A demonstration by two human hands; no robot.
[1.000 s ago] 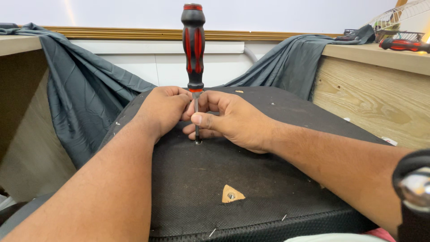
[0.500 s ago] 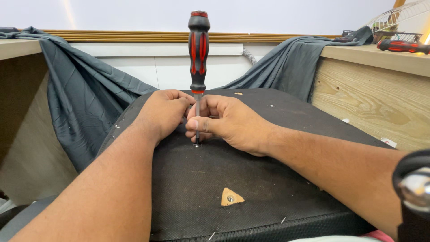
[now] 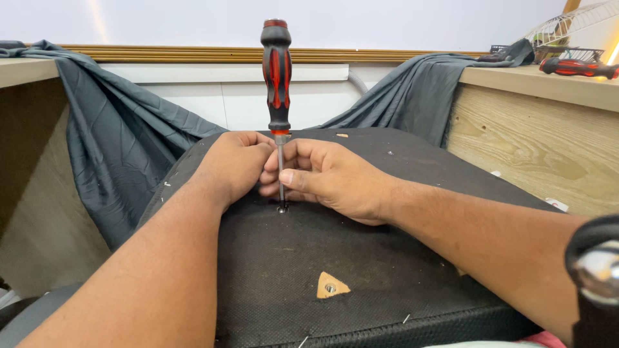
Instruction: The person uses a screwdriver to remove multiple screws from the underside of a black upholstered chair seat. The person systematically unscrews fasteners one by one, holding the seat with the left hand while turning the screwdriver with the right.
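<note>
A red and black screwdriver (image 3: 276,71) is standing upright in the middle of a black fabric-covered panel (image 3: 361,258), its handle rising well above the hands and its thin metal shank running down between them; the tip is sitting in a small metal fitting (image 3: 282,209) in the fabric. The left hand (image 3: 233,162) is curling in from the left, its fingers closing narrowly against the shank just below the handle; the right hand (image 3: 329,175) is coming in from the other side, its thumb and fingers pinching the same stretch of shank, so both hands are gripping the screwdriver low down and are touching each other around it. Both forearms are lying across the panel toward the viewer.

Nearer the viewer, a triangular cut-out (image 3: 331,286) in the fabric is showing pale wood with a second metal insert in it; a few small staples are lying scattered on the black surface. A grey cloth (image 3: 122,142) is draping down on the left and again on the right behind the panel; a wooden bench (image 3: 548,135) is standing at the right, and on top of it another red and black tool (image 3: 576,66) is lying beside a wire basket (image 3: 580,26). A dark rounded object with a shiny part (image 3: 596,277) is sitting at the right edge, too close to make out.
</note>
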